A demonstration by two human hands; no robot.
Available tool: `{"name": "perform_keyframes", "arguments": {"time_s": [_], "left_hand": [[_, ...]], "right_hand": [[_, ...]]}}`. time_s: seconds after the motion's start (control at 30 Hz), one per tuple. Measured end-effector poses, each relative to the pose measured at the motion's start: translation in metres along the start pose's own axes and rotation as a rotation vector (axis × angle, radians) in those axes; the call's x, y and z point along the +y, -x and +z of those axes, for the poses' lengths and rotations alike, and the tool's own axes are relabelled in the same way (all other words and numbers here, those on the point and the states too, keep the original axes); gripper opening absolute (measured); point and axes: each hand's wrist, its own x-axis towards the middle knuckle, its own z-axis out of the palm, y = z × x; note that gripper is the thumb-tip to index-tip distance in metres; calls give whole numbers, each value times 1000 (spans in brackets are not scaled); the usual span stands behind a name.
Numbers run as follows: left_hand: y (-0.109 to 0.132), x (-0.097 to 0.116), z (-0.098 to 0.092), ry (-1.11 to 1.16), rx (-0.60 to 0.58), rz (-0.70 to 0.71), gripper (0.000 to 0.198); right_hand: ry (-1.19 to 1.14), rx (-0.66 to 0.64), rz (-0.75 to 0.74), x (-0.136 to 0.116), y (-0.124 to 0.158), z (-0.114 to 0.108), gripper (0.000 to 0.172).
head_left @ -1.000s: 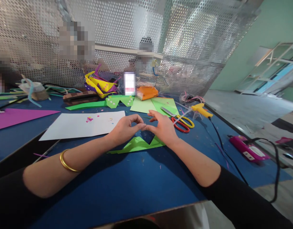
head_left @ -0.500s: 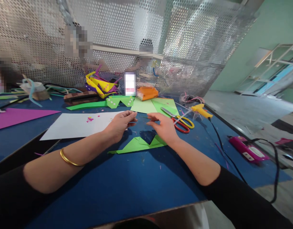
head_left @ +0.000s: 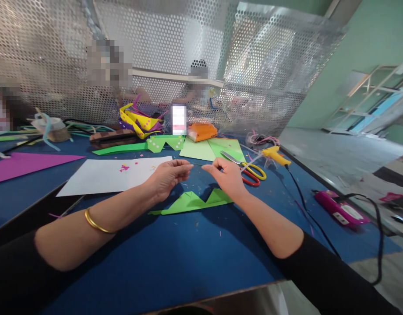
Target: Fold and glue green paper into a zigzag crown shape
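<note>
My left hand [head_left: 170, 177] is closed in a pinch above the table, its fingertips close to those of my right hand [head_left: 226, 175], which is pinched too. What either hand holds, if anything, is too small to make out. A faint thin line shows in the gap between the fingertips. Just below my hands lies a green paper piece [head_left: 191, 202] with a notched top edge, partly behind my right wrist. Scissors [head_left: 252, 175] with red and yellow handles lie beside my right hand. White paper [head_left: 99, 177] with small pink scraps is left of my left hand.
A yellow glue gun [head_left: 276, 155] with a black cord and a pink power strip [head_left: 341, 209] are on the right. Green paper glasses [head_left: 165, 143], yellow paper pieces [head_left: 139, 122], an orange packet [head_left: 202, 132] and a lit phone [head_left: 178, 119] stand behind. Purple paper [head_left: 30, 164] lies left.
My left fingers have straightened a little toward the right hand, while my right index finger and thumb have drawn closer together. The view has shifted slightly; the table items stay in place.
</note>
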Motion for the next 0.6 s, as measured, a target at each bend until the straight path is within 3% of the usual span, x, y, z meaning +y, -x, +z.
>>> {"name": "perform_keyframes", "arguments": {"time_s": [0.1, 0.4, 0.6], "left_hand": [[2, 0, 2, 7, 10, 8, 16], [3, 1, 2, 31, 21, -39, 4], [6, 1, 3, 23, 7, -76, 5]], "right_hand": [[-13, -17, -27, 3, 0, 4, 17], [-173, -7, 129, -3, 0, 2, 15], [-61, 37, -167, -6, 5, 3, 9]]}}
